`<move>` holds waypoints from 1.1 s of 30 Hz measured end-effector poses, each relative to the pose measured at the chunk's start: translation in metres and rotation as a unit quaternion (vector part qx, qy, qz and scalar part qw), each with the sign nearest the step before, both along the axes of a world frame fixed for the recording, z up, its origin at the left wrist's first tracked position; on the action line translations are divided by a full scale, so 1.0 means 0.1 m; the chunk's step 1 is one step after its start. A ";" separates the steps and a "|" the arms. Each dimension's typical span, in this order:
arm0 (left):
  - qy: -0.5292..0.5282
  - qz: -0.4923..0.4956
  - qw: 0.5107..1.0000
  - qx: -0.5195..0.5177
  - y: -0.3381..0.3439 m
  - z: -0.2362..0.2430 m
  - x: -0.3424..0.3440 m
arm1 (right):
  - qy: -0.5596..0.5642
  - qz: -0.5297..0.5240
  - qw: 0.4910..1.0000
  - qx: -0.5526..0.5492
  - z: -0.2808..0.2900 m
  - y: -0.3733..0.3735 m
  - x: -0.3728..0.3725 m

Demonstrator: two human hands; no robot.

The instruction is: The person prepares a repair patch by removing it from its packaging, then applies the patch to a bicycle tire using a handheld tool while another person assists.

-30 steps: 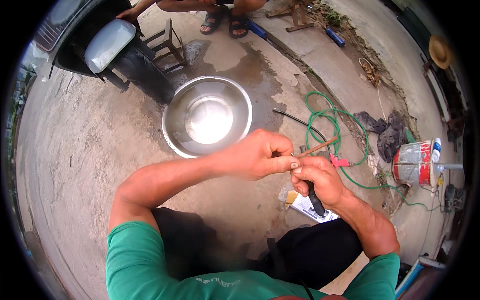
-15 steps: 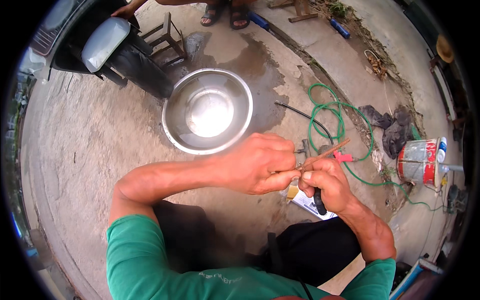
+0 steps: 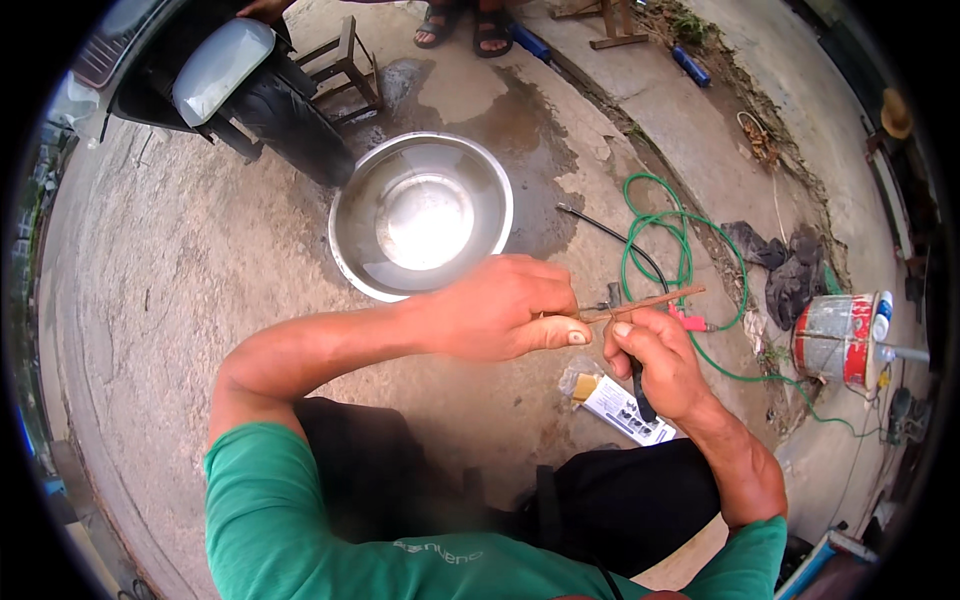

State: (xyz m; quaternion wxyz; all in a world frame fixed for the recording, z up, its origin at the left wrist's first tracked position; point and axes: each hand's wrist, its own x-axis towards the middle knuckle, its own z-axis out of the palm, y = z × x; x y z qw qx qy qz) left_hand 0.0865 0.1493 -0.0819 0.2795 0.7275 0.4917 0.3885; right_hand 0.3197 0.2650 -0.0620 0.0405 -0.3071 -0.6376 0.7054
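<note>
One thin brown strip (image 3: pixel 660 299) in bare hands, near a round silver metal basin (image 3: pixel 352 215)

Both hands work above the grey concrete floor (image 3: pixel 180 280), just off the basin's near right side. The left hand (image 3: pixel 505 310), closest to the basin's rim, has its fingers curled under and its thumb laid forward, pinching one end of the strip. From there the strip runs away from the basin, over the top of the right hand (image 3: pixel 660 362). That hand is closed around a slim black handle (image 3: pixel 643 397), thumb and forefinger drawn together; whether they also touch the strip, I cannot tell.

Below the right hand, nearer the wearer than the basin, lies a white-and-yellow printed packet (image 3: pixel 630 410). To the basin's right are a coiled green hose (image 3: pixel 687 245) with a pinkish-red fitting (image 3: pixel 690 320) and, farther out, a dented red-and-grey bucket (image 3: pixel 832 340). A black tyre (image 3: pixel 300 130) under a silvery mudguard (image 3: pixel 225 68) stands beside the basin's far left rim. Behind the basin are a small brown stool (image 3: pixel 350 80) and another person's dark-sandalled feet (image 3: pixel 491 35).
</note>
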 end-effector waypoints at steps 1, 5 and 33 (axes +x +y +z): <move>0.029 0.014 0.999 -0.024 0.00 0.03 -0.07 | -0.007 -0.007 1.000 0.017 -0.01 0.00 0.00; 0.075 0.050 0.996 -0.020 -0.02 0.09 -0.15 | -0.011 0.011 1.000 0.027 -0.03 -0.09 -0.03; -0.028 -0.078 0.993 0.079 -0.09 0.30 0.18 | 0.076 0.118 0.981 -0.131 0.13 -0.15 0.07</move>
